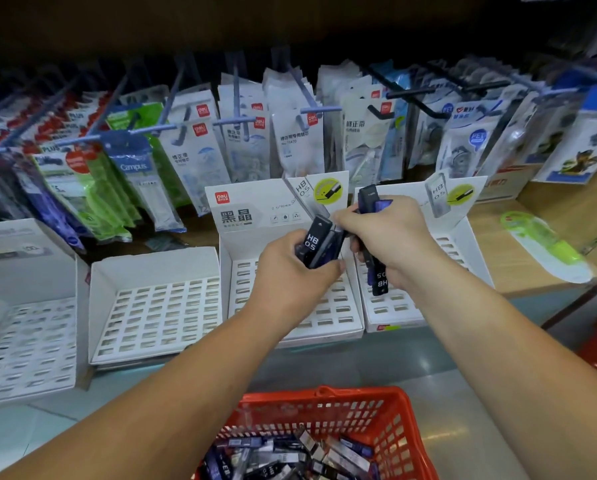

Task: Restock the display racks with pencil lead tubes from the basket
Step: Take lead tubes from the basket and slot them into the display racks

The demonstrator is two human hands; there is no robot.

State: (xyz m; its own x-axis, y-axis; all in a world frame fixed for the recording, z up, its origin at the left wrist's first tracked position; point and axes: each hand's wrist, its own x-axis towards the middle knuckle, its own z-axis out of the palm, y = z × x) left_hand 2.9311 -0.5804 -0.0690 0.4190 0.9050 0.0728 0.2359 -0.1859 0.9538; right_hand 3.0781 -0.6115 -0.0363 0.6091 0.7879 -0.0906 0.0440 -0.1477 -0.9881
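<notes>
Lead tubes (313, 242) are gripped in the left hand (290, 271) and right hand (390, 237) over the back edge of the rack (338, 311); one, seemingly shared, must next be slotted upright.

Views: 1. Head camera, wide-angle, worn; faces forward and down. Near: left hand (290, 268) and right hand (390, 237) mid-frame, above white display racks (158, 306). Nearest, bottom edge: red basket (324, 393). Farthest, top: hanging packets (290, 133) on hooks.
</notes>
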